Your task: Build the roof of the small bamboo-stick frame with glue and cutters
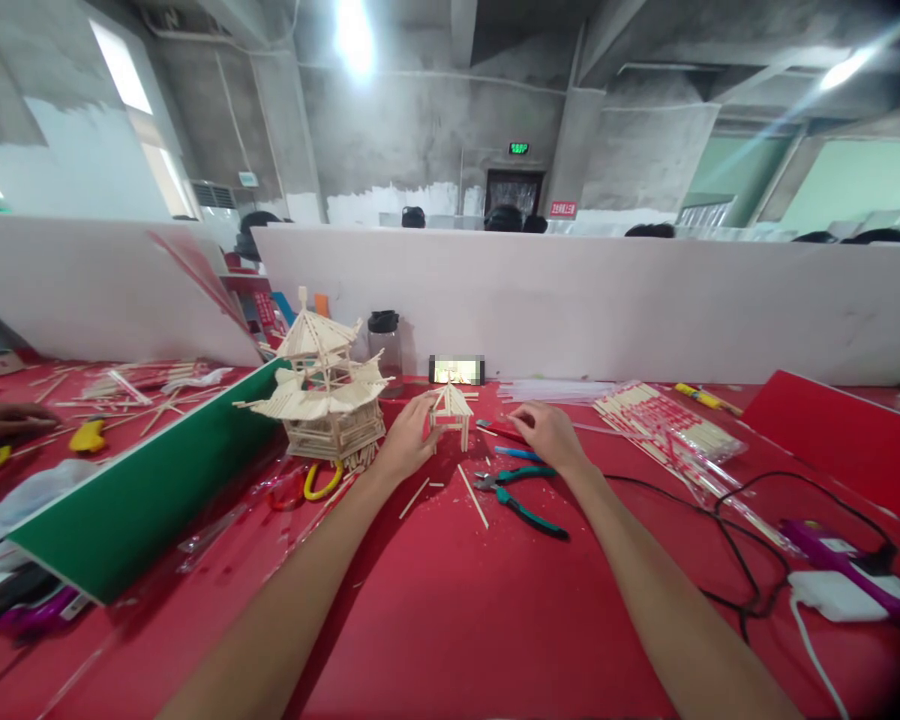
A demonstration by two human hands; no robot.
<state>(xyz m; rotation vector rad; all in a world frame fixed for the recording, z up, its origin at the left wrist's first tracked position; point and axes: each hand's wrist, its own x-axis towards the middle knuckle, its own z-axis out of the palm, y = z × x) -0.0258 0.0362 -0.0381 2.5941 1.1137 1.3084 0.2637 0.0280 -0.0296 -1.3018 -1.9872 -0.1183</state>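
My left hand [411, 440] is closed at the left side of a small pavilion model [452, 402] made of pale wooden sticks, which stands upright on the red table. To the right, my right hand [549, 432] has its fingers curled together; what they hold, if anything, is too small to make out. Just by those fingertips lies a red-handled tool [499, 430] with a dark tip. Cutting pliers [521, 500] with teal and black handles lie open below, beside a blue stick-like piece [516, 453]. Several loose wooden sticks [472, 497] are in front of the pavilion.
A larger tiered pagoda model [330, 390] stands left, by yellow-handled scissors [322, 482] and a green board [157, 480]. Behind are a bottle [385, 340] and a phone [457, 371]. Stick packs [667, 425], cables and a white adapter [836, 595] lie right. Another person's hand [11, 420] is far left.
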